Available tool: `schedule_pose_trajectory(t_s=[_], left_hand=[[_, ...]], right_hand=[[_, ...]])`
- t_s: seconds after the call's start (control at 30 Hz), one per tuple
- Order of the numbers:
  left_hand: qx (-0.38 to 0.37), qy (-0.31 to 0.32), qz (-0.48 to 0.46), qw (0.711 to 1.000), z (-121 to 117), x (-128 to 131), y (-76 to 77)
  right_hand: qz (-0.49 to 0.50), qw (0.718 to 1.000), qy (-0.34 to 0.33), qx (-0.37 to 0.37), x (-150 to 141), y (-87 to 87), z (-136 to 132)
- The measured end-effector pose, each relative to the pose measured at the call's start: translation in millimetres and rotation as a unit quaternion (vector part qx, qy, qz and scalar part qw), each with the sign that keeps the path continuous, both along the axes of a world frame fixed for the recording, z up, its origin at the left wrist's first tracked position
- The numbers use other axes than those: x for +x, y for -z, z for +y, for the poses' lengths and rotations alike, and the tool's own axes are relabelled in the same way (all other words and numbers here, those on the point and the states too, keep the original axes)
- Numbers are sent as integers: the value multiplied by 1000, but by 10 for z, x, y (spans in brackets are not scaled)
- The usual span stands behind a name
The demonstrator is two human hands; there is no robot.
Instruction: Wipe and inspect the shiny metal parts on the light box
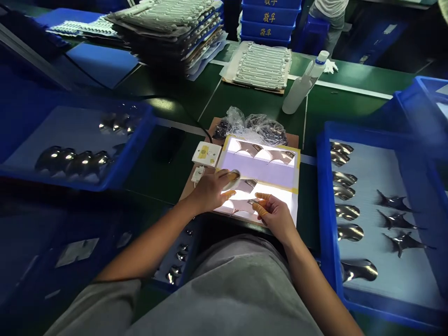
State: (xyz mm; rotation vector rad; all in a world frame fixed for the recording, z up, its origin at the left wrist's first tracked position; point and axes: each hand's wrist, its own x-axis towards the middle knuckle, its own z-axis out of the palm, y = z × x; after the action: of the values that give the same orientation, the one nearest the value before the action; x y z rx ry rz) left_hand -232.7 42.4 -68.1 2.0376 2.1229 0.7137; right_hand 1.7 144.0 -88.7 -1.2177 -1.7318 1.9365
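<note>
My left hand (210, 189) grips a shiny curved metal piece (233, 176), smeared by motion, above the left part of a lit white panel (293, 205). My right hand (276, 214) pinches a small dark tag (252, 202) with lettering over the panel's lower part. Orange finger covers are on the fingertips of both hands. Grey curved shapes with dark lettered ends show on the panel, among them an upper-right shape (282, 155). Whether they are printed or loose pieces, I cannot tell.
Right of the panel stands a blue tray (327, 233) with several shiny metal pieces; another blue tray (119, 168) is at left. Clear plastic bags (255, 126) lie behind the panel, near a bottle (303, 86). Stacked sheets (164, 42) rise behind. A person (329, 18) sits beyond.
</note>
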Motion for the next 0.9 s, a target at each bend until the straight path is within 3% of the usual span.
schedule_pose_trajectory(t_s=[0.13, 0.3, 0.5, 0.9], left_hand=[[-34, 23, 11, 999, 116, 22, 112], [11, -29, -28, 999, -48, -44, 110], [1, -44, -63, 997, -148, -35, 119], [-8, 11, -37, 999, 31, 113, 290]], right_hand=[[-11, 1000, 17, 18, -6, -5, -1], [-41, 999, 24, 20, 10, -71, 22], [-53, 998, 28, 15, -13, -122, -12], [-63, 997, 42, 3, -51, -144, -59]])
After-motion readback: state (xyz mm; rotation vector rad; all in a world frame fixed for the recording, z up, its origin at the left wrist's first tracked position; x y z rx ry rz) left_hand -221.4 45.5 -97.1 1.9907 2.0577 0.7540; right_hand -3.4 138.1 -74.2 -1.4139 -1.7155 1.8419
